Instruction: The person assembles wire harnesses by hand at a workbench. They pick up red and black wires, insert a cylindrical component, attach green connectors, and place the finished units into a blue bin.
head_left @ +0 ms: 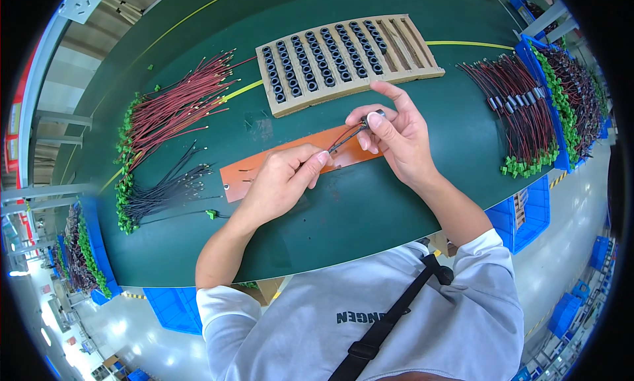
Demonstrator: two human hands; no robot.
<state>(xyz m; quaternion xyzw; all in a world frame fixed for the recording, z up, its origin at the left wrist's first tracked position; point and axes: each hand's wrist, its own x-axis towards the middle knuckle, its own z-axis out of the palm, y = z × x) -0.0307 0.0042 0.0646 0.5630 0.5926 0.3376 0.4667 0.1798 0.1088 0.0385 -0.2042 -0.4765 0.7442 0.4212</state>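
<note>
Small black ring-shaped core (365,121), pinched between thumb and fingers of the right hand (394,140), sits raised above the green work surface (370,209), over the far end of a flat orange rectangular mat (264,166). Thin dark wires (343,138) run from the ring down to the left hand (281,181), which is clenched on their other end between thumb and forefinger. Holding the wires taut between both hands appears to keep them aligned with the ring's opening; whether they already pass through it cannot be told.

Stock is arranged within reach. A slatted cardboard tray (409,47) holding rows of matching black rings lies just beyond the hands. Loose red wires with green end connectors (175,107) fan out at far left, with a bundle of black wires (168,191) below them. At right, a heap of red-and-black wires already carrying rings (522,107) lies near a blue plastic bin (561,153) filled with more of the same, apparently sorted apart from the unworked stock.
</note>
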